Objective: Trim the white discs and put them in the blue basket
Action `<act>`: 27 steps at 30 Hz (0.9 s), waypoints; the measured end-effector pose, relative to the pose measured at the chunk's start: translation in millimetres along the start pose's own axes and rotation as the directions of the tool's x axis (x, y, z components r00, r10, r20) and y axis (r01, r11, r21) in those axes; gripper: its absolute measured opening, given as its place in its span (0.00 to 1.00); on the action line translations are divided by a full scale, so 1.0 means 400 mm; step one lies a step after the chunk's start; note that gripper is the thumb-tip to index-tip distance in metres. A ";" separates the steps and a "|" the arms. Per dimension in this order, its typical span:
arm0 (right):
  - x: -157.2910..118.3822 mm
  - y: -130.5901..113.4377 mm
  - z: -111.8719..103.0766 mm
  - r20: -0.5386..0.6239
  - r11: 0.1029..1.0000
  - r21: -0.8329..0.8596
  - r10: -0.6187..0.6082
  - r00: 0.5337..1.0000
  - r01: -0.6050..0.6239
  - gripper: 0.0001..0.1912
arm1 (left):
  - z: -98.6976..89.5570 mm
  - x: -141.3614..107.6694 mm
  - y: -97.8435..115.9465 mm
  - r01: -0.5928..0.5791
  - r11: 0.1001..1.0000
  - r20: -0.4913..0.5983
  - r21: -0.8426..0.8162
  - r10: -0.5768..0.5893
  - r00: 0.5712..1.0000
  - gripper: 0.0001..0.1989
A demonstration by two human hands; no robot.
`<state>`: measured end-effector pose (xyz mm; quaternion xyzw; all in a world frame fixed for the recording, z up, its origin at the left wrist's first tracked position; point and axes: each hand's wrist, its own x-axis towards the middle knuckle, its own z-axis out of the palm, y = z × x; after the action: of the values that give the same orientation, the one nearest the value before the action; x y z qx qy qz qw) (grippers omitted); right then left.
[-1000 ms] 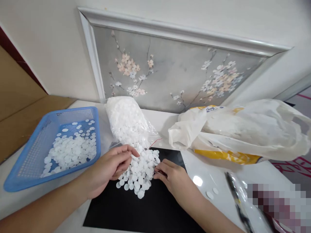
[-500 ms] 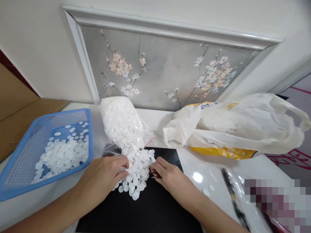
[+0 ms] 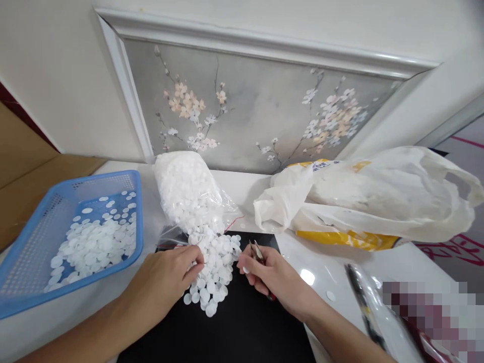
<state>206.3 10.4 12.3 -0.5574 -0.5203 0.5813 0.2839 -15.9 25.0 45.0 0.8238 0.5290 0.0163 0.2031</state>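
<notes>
Right hand (image 3: 278, 277) holds snips (image 3: 259, 254), 3 o'clock of disc pile (image 3: 212, 277); left hand (image 3: 170, 269), 9 o'clock; disc bag (image 3: 185, 184), 12 o'clock; blue basket (image 3: 139, 217), 10 o'clock.

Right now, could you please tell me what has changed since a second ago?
The left hand has drawn back from over the white discs to their left edge. The right hand has turned, uncovering the metal tips of the small tool it grips. The blue basket and the clear bag stayed put.

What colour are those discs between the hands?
The discs are white, best seen in the head view.
</notes>
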 end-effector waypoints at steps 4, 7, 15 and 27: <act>0.004 0.002 0.018 -0.067 0.949 -0.280 -0.171 0.983 0.146 0.06 | 0.028 -0.006 0.016 -0.087 0.996 -0.039 0.022 0.088 0.995 0.07; 0.003 0.004 0.032 -0.092 0.900 -0.394 -0.242 0.966 0.188 0.07 | 0.057 -0.004 0.021 -0.162 0.984 -0.018 0.069 0.164 0.986 0.10; -0.028 0.018 0.026 0.104 0.784 -0.516 -0.343 0.934 0.345 0.12 | 0.067 0.001 -0.004 -0.169 0.986 -0.001 0.017 0.169 0.986 0.04; -0.041 0.018 0.004 0.047 0.870 -0.455 -0.192 0.980 0.192 0.08 | 0.028 0.002 0.011 0.015 0.974 0.067 -0.226 0.000 0.998 0.01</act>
<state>210.1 -7.3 11.2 -0.5539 -0.6953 0.4116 0.2009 -8.9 20.6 36.3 0.7934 0.5196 0.0483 0.3132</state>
